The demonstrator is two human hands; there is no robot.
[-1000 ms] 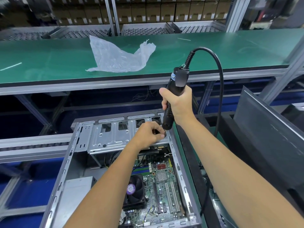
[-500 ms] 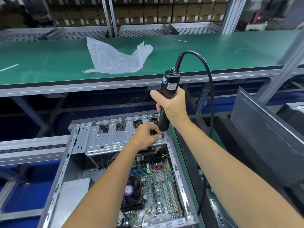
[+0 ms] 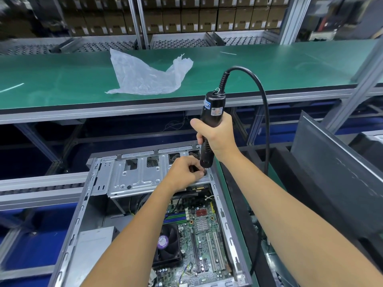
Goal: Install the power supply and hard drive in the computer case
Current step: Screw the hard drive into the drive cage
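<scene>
A grey box [image 3: 94, 243] lies flat in the near left corner of the open case [image 3: 81, 212]; you cannot tell if it is the power supply. Past it, a silver metal bracket [image 3: 134, 175] spans the far end of the case. The left hand [image 3: 184, 172] rests on the right end of this bracket, its fingers curled in a pinch at the screwdriver's tip; what they pinch is too small to see. The board [image 3: 199, 241] with its black fan [image 3: 169, 243] fills the floor of the case. The right hand [image 3: 218, 136] grips the black screwdriver [image 3: 210, 123] upright, tip down on the bracket. Its black cord [image 3: 263, 112] loops up and right. A clear bag [image 3: 145, 76] lies on the green bench [image 3: 62, 79] behind.
</scene>
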